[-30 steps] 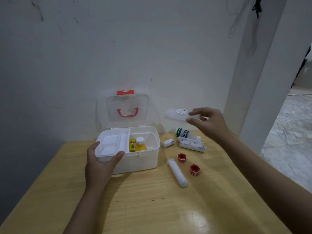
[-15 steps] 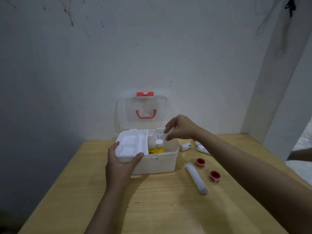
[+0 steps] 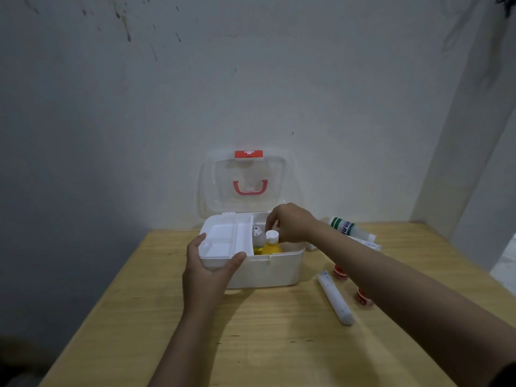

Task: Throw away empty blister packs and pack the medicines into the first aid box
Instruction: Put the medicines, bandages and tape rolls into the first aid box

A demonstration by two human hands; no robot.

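While my left hand (image 3: 208, 270) grips the white tray (image 3: 227, 241) at the front left corner of the first aid box (image 3: 275, 270), apparently keeping it slid aside so the well stays open, my right hand (image 3: 290, 223) dips over the box's right half, fingers curled above a yellow bottle (image 3: 270, 244); whether they hold anything I cannot tell. Right of the box, a white roll (image 3: 335, 300), two red tape rolls (image 3: 364, 297) and a green-banded bottle (image 3: 346, 227) wait on the table (image 3: 156, 317).

A light wooden table (image 3: 279, 344) stands against a pale, dark-flecked wall (image 3: 195, 93) beside a column (image 3: 469, 163)
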